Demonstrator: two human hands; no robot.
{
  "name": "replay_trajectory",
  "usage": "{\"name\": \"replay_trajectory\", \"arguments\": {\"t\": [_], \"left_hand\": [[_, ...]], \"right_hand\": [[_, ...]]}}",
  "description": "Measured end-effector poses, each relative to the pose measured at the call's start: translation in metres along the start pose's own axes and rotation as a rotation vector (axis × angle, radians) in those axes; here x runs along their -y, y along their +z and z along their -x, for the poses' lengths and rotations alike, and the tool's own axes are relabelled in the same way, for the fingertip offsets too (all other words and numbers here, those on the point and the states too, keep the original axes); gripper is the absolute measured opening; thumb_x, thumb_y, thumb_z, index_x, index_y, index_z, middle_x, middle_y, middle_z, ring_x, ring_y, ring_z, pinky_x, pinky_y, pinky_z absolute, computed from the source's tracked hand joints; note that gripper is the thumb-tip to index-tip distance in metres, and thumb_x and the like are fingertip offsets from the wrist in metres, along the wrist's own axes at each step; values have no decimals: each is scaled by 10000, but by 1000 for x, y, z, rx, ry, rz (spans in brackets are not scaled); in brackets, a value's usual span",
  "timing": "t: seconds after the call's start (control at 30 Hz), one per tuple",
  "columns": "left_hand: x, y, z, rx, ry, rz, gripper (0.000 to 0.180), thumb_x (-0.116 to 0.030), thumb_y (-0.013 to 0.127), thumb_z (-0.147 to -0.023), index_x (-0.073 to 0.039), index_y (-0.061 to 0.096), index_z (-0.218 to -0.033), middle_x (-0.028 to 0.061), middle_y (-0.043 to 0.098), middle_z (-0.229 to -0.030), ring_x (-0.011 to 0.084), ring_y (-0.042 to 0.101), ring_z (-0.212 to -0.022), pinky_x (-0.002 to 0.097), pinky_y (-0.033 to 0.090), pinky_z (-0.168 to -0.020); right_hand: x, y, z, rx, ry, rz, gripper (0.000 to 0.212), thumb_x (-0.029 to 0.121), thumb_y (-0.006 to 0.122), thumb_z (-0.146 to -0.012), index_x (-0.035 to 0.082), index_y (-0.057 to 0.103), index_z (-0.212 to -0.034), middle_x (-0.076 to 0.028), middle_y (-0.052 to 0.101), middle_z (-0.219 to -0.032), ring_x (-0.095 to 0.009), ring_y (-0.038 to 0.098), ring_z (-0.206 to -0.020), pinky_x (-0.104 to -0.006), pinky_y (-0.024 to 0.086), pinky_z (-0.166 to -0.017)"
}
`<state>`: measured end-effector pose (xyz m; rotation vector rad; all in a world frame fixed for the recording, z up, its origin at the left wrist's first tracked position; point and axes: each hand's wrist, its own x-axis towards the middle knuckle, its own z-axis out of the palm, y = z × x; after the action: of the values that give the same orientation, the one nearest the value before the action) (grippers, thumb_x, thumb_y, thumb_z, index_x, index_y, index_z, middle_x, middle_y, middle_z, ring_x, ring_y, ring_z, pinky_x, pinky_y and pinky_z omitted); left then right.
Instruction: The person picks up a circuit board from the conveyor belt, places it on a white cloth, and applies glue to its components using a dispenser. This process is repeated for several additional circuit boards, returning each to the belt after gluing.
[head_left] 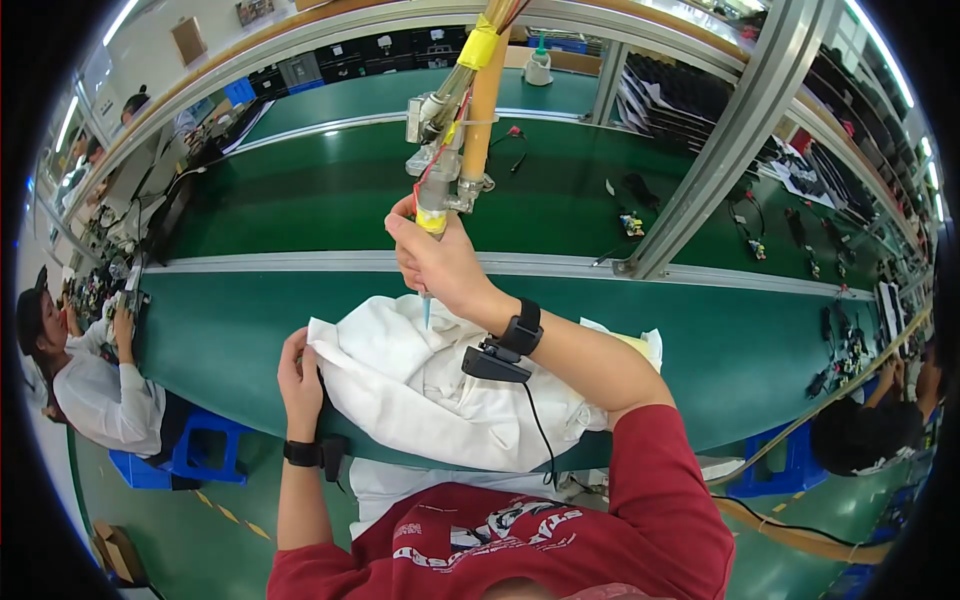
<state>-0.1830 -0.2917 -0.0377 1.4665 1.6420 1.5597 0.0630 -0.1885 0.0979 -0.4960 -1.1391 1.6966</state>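
Partly covered: nozzle tool [435, 192] | right hand [443, 262] gripping it | left hand [299, 388] at white cloth [405, 398], grip unclear

A green workbench [230, 330] is covered across its middle by bunched white cloth [390, 395]. Beyond a metal rail [350, 262], a darker green surface [330, 190] is dotted with small circuit boards [631, 224]. On the green floor [240, 540], blue stools [215, 445] are placed.
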Motion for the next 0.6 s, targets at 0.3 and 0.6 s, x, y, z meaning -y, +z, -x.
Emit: {"name": "replay_trajectory", "arguments": {"t": [0.3,0.6], "left_hand": [[11,-10,-3,-51,-132,103,146,-55,474,-967,8,593,-1025,43,633,-855,93,559,-756,222,460,-666],[9,-9,-3,-76,-181,103,143,-53,478,-958,3,607,-989,33,629,-815,78,536,-702,214,447,-637]], "right_hand": [[-10,2,2,-18,-109,37,137,169,562,-953,76,471,-998,49,379,-576,-34,325,-439,-215,283,-399],[-11,-1,5,-23,-112,30,145,160,578,-944,83,471,-1004,51,382,-578,-35,332,-434,-214,283,-388]]}}
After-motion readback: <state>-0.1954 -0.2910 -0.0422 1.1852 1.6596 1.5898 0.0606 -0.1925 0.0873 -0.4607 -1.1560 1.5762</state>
